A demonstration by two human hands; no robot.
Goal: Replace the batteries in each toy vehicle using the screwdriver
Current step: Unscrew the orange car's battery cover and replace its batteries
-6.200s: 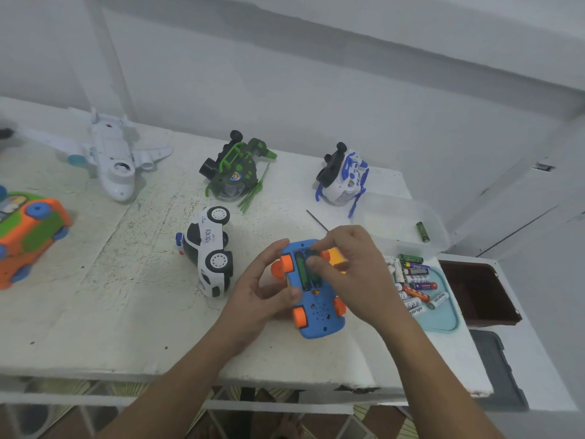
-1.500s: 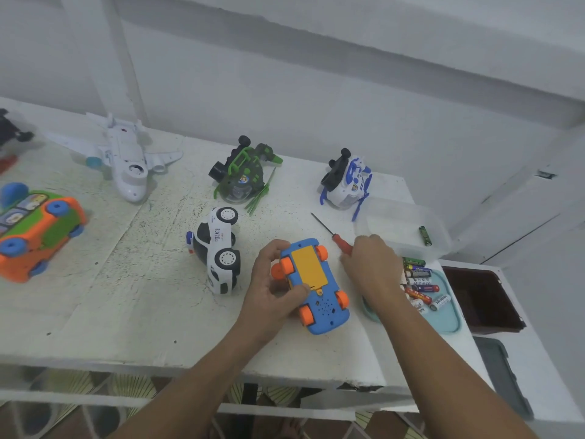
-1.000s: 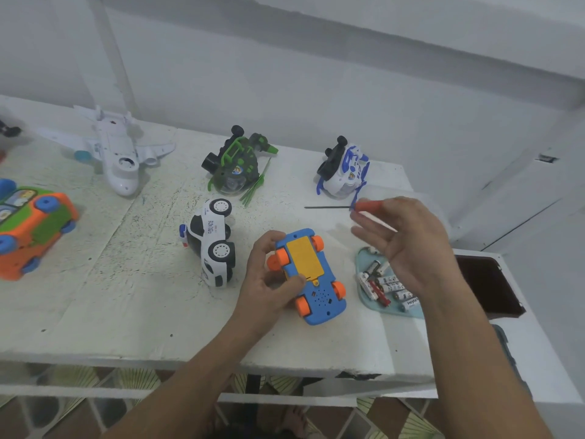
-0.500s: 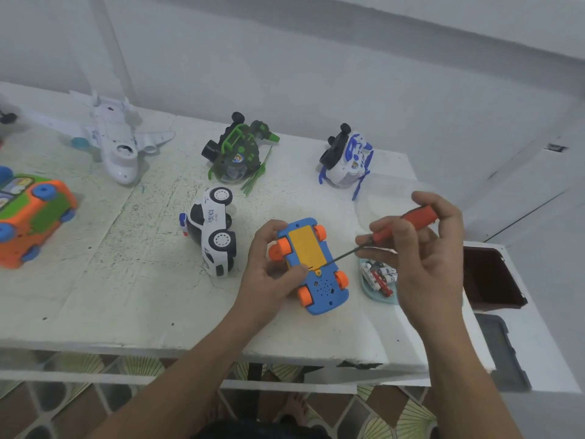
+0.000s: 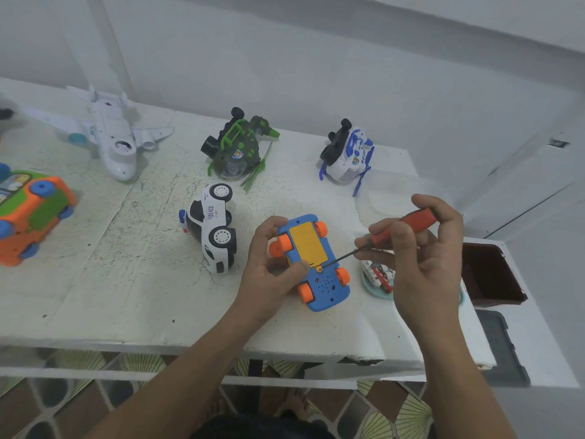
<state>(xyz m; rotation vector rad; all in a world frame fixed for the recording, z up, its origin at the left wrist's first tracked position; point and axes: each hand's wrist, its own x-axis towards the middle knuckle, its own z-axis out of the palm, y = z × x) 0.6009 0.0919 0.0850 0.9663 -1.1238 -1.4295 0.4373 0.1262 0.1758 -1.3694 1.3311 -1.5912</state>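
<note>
A blue toy car (image 5: 326,289) with orange wheels lies upside down on the white table (image 5: 126,280), its yellow battery cover (image 5: 307,243) in place. My left hand (image 5: 269,267) grips the car's left side, thumb on the cover's lower edge. My right hand (image 5: 421,255) pinches the red-handled screwdriver (image 5: 414,221). Its thin shaft slants down left, and the tip sits at the screw tab just below the cover. Batteries (image 5: 378,274) lie on a teal tray, mostly hidden behind my right hand.
A white police car (image 5: 213,228) lies on its side left of the blue car. Further back stand a green toy (image 5: 235,147), a blue-white toy (image 5: 346,155) and a white plane (image 5: 110,134). An orange-green bus (image 5: 28,213) is at far left. A brown bin (image 5: 490,274) sits right of the table.
My right hand picked the screwdriver up off the table, swung it round and brought its tip down onto the cover's screw. The left hand kept holding the blue car.
</note>
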